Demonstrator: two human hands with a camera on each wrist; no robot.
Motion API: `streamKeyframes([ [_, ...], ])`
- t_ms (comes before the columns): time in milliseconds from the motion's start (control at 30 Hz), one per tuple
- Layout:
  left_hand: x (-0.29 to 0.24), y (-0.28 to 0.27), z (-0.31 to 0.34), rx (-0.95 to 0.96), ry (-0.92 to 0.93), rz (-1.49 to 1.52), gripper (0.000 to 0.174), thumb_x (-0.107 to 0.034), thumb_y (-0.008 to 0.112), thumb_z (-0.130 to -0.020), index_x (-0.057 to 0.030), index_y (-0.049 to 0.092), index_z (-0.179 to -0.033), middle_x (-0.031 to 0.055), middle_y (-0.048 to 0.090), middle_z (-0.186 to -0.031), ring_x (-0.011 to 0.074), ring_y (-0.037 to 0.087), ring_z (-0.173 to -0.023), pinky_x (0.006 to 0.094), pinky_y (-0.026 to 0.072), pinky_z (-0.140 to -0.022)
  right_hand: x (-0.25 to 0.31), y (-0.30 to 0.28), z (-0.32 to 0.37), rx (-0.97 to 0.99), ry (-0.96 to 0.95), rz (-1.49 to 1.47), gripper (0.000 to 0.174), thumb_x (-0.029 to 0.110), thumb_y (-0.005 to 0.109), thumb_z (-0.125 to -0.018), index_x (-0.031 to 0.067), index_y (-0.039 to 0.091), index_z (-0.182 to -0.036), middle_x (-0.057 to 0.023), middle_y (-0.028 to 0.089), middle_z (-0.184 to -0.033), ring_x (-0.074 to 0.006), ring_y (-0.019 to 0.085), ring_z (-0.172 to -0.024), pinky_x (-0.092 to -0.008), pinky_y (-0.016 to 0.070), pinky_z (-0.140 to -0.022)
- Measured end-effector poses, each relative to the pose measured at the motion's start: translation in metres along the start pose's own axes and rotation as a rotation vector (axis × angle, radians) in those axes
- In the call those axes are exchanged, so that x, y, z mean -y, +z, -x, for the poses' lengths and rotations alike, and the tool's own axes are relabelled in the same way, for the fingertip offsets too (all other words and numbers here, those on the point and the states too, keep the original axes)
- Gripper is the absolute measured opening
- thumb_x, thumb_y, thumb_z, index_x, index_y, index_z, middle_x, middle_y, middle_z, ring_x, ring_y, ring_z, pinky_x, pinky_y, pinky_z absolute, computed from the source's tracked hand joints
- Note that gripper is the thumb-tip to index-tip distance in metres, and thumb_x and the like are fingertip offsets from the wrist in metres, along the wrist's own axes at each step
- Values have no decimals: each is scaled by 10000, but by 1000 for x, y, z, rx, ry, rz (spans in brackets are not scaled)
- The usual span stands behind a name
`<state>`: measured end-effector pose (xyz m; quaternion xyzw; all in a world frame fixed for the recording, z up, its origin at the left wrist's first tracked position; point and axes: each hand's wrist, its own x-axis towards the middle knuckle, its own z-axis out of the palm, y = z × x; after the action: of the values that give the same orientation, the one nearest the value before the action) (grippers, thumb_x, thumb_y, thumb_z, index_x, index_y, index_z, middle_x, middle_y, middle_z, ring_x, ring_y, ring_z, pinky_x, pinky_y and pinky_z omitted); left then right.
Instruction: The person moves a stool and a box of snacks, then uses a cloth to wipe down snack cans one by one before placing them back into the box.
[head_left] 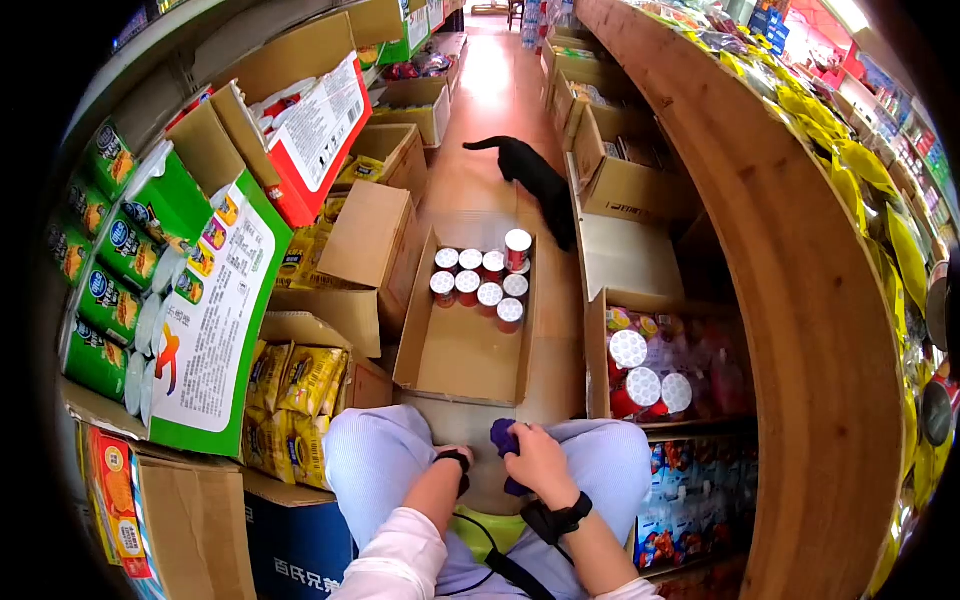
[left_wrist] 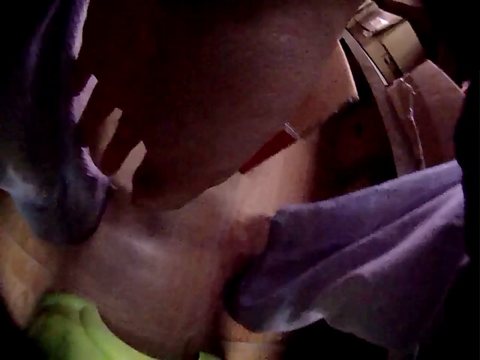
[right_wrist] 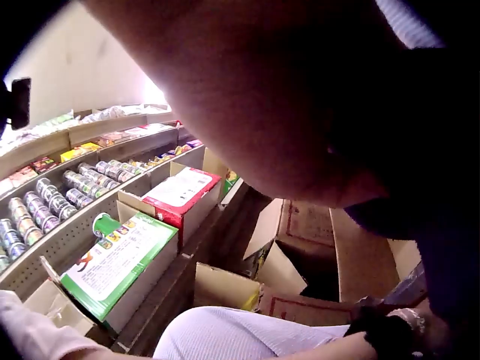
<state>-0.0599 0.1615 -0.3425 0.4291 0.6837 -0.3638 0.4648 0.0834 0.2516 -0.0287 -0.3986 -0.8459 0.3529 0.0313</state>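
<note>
In the head view, the right hand (head_left: 538, 462) grips a dark purple cloth (head_left: 504, 437) above the right knee; part of the cloth hangs below the fingers. A black band circles that wrist. Low between the knees is the left hand (head_left: 452, 455), mostly hidden beyond its black wristband (head_left: 463, 472). The left wrist view is dark; there the left hand (left_wrist: 202, 90) fills the top, its fingers spread toward a trouser leg, holding nothing visible. In the right wrist view, the right hand (right_wrist: 277, 112) looms large and shadowed, with dark purple cloth (right_wrist: 382, 217) under it.
An open carton (head_left: 465, 350) holds several white-lidded red cans (head_left: 489, 294) on the floor ahead. Boxes of yellow packets (head_left: 311, 380) and green cans (head_left: 108, 300) line the left. A box with three cans (head_left: 628, 348) stands right, beside a wooden shelf edge (head_left: 800, 300). A black cat (head_left: 535, 178) is beyond.
</note>
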Motion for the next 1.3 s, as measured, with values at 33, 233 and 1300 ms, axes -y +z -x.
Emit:
streamKeyframes([
  [33, -2, 8, -4, 6, 126, -89, 545, -475, 534, -841, -243, 516, -1333, 4, 470, -1398, 309, 407, -1295, 597, 313, -1005, 2, 0, 0, -11, -9, -8, 343, 135, 631, -695, 77, 613, -1032, -183, 606, -970, -401, 600, -886, -465, 499, -776],
  [233, -14, -36, 125, -281, 168, 320, 443, -422, 471, -867, -186, 596, -1221, 67, 582, -1269, 292, 546, -1164, 472, 425, -944, 3, 0, 0, -108, -63, -87, 346, 117, 602, -687, 61, 618, -1027, -190, 599, -961, -400, 591, -893, -453, 494, -789],
  [1300, 96, 38, 426, -1622, 278, 1018, 263, -42, 544, -844, -7, 591, -1101, 153, 583, -1142, 337, 518, -1120, 393, 385, -990, 94, 7, 160, 203, -553, -627, 350, -6, 605, -619, 15, 629, -968, -127, 585, -898, -293, 587, -802, -328, 479, -743],
])
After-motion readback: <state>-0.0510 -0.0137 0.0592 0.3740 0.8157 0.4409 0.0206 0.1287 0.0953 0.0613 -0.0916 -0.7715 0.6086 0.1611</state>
